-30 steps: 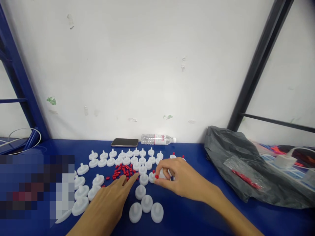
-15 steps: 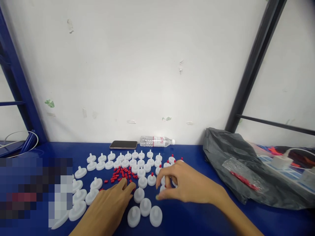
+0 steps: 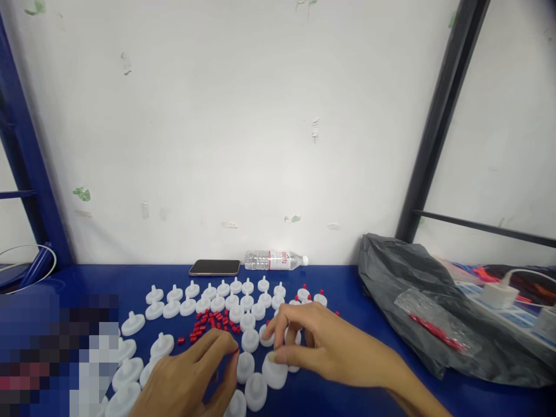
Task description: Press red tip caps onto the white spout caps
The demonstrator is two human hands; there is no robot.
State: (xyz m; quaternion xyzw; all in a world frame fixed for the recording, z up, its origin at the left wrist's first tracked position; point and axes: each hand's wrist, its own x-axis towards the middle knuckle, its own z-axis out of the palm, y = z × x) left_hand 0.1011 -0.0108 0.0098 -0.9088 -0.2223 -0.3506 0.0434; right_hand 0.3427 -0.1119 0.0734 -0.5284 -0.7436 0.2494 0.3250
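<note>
Many white plastic discs with stems [image 3: 217,302] stand in rows on the blue table [image 3: 343,394]. A pile of small red caps [image 3: 212,321] lies among them. Some discs at the far right [image 3: 320,299] carry a red cap on the stem. My left hand [image 3: 191,376] is curled at the near edge of the red pile, thumb and forefinger pinched on a red cap [image 3: 236,351]. My right hand [image 3: 321,347] reaches in from the right, and its thumb and fingers grip a white disc [image 3: 274,373] near the front.
A dark phone [image 3: 214,267] and a lying water bottle [image 3: 273,260] sit against the white wall. At right lie a grey-black plastic bag [image 3: 417,278], a clear packet of red caps [image 3: 430,330] and a white charger [image 3: 499,292]. A blurred patch covers the left.
My right hand let go of a capped disc farther back and came nearer onto a front white disc. My left fingers curled and pinched at the red pile. The view tilted up slightly.
</note>
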